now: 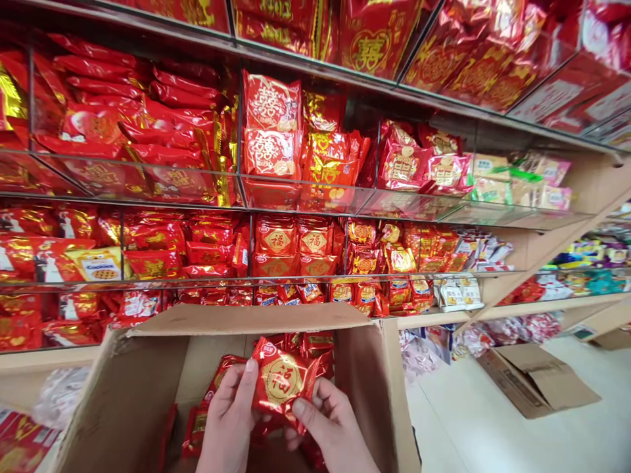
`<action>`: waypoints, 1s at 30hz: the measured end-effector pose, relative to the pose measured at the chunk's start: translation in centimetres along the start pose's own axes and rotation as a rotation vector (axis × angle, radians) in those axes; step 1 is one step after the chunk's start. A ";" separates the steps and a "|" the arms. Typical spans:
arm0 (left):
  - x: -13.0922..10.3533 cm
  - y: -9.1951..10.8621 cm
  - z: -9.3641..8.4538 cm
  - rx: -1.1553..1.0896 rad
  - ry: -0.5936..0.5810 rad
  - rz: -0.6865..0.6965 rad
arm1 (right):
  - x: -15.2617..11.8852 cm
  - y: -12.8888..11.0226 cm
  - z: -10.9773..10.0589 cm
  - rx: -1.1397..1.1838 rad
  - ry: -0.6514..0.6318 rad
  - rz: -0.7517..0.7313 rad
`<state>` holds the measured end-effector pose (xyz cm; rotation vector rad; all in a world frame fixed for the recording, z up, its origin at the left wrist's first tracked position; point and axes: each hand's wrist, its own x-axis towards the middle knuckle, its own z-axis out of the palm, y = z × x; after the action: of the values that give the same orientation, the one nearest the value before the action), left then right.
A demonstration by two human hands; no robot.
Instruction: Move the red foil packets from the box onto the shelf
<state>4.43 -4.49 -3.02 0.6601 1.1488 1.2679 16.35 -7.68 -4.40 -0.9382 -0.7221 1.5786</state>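
Both hands pinch a single red packet at the bottom centre of the frame, fingers curled and thumbs pressed on its face. The left hand (231,410) is partly closed on the packet's left edge, its thumb near the upper corner; the right hand (332,417), also partly closed, grips the lower right corner, thumb on top and fingers bent behind. The red packet (282,378), tilted and bearing a gold disc with a red Chinese character, is held over an open cardboard box (138,368), whose back flap stands toward the shelves. Inside the box, more red packets (194,430) lie loose around and below the hands, partly hidden by them.

Beyond, a shelving unit (522,305) spans the frame, its tiers fronted by clear guards (305,192) and packed with red and gold packages (172,144). Packs with a gold diamond (277,240) sit mid-frame, just above the box. A pale yellow cookie packet (101,264) stands out at left; white packs (458,293) line a lower tier right of centre. At lower right, a second cardboard box (537,381) rests on a pale tiled floor (473,427), near clear-wrapped goods (517,328) under the shelves.
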 end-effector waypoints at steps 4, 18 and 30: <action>-0.7 1.2 0.4 -0.097 0.001 -0.025 | 0.3 -1.6 -0.3 -0.058 0.085 0.001; -0.1 3.9 2.5 -0.183 -0.002 0.005 | 1.9 -4.9 -1.2 -0.495 0.211 -0.376; -1.4 5.7 3.0 -0.129 -0.158 -0.089 | 2.0 -10.2 -1.1 -1.674 0.107 -1.510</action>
<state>5.11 -3.95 3.47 0.5957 0.9484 1.1817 22.24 -3.65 3.30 -0.9756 -2.0215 -0.6857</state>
